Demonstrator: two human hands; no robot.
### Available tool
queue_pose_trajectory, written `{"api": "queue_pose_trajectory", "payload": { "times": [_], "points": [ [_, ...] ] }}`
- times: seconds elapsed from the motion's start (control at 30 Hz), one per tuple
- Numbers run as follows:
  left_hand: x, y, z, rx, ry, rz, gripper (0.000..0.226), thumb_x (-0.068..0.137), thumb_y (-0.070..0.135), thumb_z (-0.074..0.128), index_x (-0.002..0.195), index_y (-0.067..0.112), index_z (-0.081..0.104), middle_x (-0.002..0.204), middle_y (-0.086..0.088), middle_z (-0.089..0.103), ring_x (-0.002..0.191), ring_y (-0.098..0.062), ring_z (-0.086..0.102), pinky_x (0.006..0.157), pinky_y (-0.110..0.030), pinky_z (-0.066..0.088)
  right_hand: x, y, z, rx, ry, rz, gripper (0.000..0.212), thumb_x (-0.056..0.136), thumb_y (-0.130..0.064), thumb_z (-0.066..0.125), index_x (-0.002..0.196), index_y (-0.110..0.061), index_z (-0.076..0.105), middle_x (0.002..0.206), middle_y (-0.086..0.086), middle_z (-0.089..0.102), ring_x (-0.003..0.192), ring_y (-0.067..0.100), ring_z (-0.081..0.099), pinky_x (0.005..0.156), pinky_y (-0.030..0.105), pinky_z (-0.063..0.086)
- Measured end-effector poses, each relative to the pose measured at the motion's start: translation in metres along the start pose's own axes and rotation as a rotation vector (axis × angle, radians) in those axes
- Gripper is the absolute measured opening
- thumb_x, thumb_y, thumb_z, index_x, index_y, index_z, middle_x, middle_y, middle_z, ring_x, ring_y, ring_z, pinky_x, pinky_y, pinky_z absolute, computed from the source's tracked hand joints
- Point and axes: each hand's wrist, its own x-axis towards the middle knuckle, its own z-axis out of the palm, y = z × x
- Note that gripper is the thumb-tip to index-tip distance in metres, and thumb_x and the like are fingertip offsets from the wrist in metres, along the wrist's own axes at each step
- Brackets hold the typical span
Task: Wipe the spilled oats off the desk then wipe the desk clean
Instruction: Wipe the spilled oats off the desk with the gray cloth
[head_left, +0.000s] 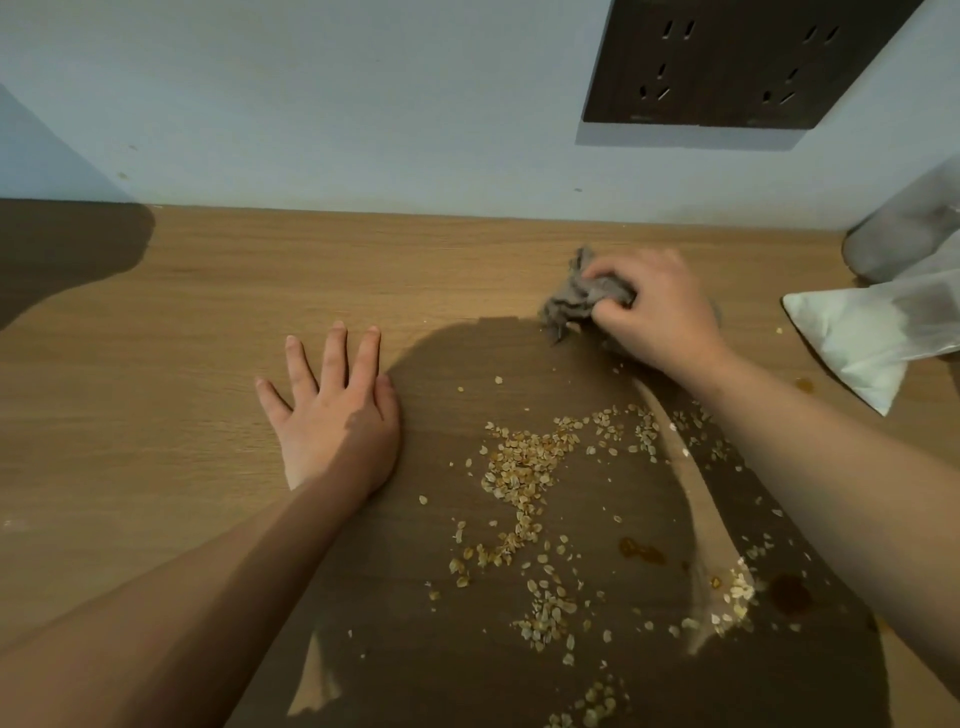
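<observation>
I place the oats (530, 467) at lower centre, below the cloth (576, 301) bunched in the nearer right hand (660, 306) (left hand (332, 415) splayed flat).

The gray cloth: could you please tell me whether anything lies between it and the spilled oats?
Nothing visible does. The right hand grips the cloth just beyond the oats, with only bare desk between them. The white bag lies off to the right.
</observation>
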Motion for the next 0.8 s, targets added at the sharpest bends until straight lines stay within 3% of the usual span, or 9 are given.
{"api": "queue_pose_trajectory", "payload": {
  "times": [0.07, 0.2, 0.3, 0.4, 0.5, 0.57, 0.63, 0.7, 0.8],
  "points": [
    [0.0, 0.0, 0.0, 0.002, 0.002, -0.006, 0.051, 0.098, 0.042, 0.013, 0.148, 0.04, 0.005, 0.159, 0.007, 0.0, 0.145, -0.028, -0.011, 0.114, -0.057, -0.004, 0.016, 0.012, -0.006, 0.002, 0.095, 0.044, 0.037, 0.088, -0.021, 0.05, 0.123, -0.032, 0.054, 0.135, -0.003, 0.048, 0.121, 0.022, 0.036, 0.099, 0.039, 0.026],
    [0.001, 0.0, 0.0, 0.004, -0.004, -0.003, 0.05, 0.099, 0.041, 0.013, 0.148, 0.039, 0.005, 0.159, 0.007, 0.0, 0.145, -0.028, -0.011, 0.114, -0.058, -0.004, 0.039, 0.028, 0.002, -0.107, 0.025, 0.127, 0.037, 0.095, -0.038, 0.042, 0.132, -0.042, 0.043, 0.145, -0.005, 0.033, 0.129, 0.029, 0.029, 0.102, 0.047, 0.021],
    [0.001, 0.0, 0.001, 0.013, 0.001, -0.003, 0.05, 0.099, 0.041, 0.013, 0.148, 0.04, 0.006, 0.159, 0.007, 0.001, 0.145, -0.028, -0.01, 0.114, -0.058, -0.004, 0.025, 0.017, 0.013, -0.11, 0.009, 0.13, 0.035, 0.097, -0.042, 0.039, 0.131, -0.04, 0.047, 0.145, -0.005, 0.038, 0.127, 0.029, 0.031, 0.1, 0.045, 0.025],
    [0.001, 0.0, 0.001, 0.014, 0.002, 0.002, 0.05, 0.099, 0.041, 0.012, 0.148, 0.039, 0.006, 0.159, 0.007, 0.0, 0.145, -0.029, -0.01, 0.114, -0.058, -0.003, -0.025, -0.007, 0.026, -0.079, -0.02, -0.045, 0.032, 0.095, -0.035, 0.043, 0.123, -0.036, 0.057, 0.133, -0.006, 0.052, 0.117, 0.024, 0.044, 0.093, 0.038, 0.031],
    [0.002, -0.001, 0.0, 0.026, -0.004, 0.014, 0.051, 0.099, 0.041, 0.011, 0.149, 0.037, 0.005, 0.159, 0.006, -0.001, 0.145, -0.03, -0.01, 0.113, -0.059, -0.002, -0.076, -0.032, 0.032, 0.099, -0.078, -0.272, 0.034, 0.087, -0.037, 0.046, 0.112, -0.027, 0.067, 0.113, -0.003, 0.065, 0.1, 0.021, 0.058, 0.082, 0.037, 0.042],
    [0.0, -0.001, 0.0, 0.027, -0.011, 0.018, 0.051, 0.099, 0.04, 0.012, 0.149, 0.037, 0.004, 0.159, 0.006, -0.001, 0.145, -0.03, -0.01, 0.113, -0.059, -0.003, -0.085, -0.033, 0.025, 0.138, -0.177, -0.321, 0.038, 0.088, -0.042, 0.041, 0.115, -0.028, 0.065, 0.117, -0.004, 0.063, 0.106, 0.018, 0.057, 0.087, 0.038, 0.047],
    [-0.002, -0.001, 0.0, 0.03, -0.002, 0.027, 0.051, 0.099, 0.04, 0.012, 0.15, 0.036, 0.004, 0.159, 0.006, -0.001, 0.145, -0.03, -0.009, 0.114, -0.059, -0.002, -0.075, -0.019, 0.011, 0.112, -0.091, -0.197, 0.036, 0.091, -0.041, 0.04, 0.12, -0.033, 0.059, 0.126, -0.003, 0.057, 0.117, 0.02, 0.05, 0.095, 0.04, 0.042],
    [-0.004, -0.001, 0.001, 0.026, 0.01, 0.041, 0.051, 0.1, 0.039, 0.014, 0.15, 0.034, 0.006, 0.159, 0.006, 0.001, 0.145, -0.029, -0.007, 0.114, -0.058, -0.001, -0.061, 0.011, -0.007, -0.011, 0.039, 0.06, 0.036, 0.096, -0.04, 0.04, 0.129, -0.034, 0.052, 0.137, -0.002, 0.047, 0.125, 0.025, 0.04, 0.101, 0.046, 0.031],
    [-0.01, 0.0, 0.002, 0.011, 0.007, 0.06, 0.052, 0.1, 0.039, 0.015, 0.151, 0.032, 0.007, 0.159, 0.007, 0.003, 0.145, -0.027, -0.006, 0.115, -0.055, -0.001, -0.061, 0.047, -0.016, -0.238, -0.051, 0.308, 0.042, 0.097, -0.047, 0.033, 0.139, -0.043, 0.035, 0.15, -0.006, 0.03, 0.13, 0.033, 0.03, 0.102, 0.051, 0.027]
  ]
}}
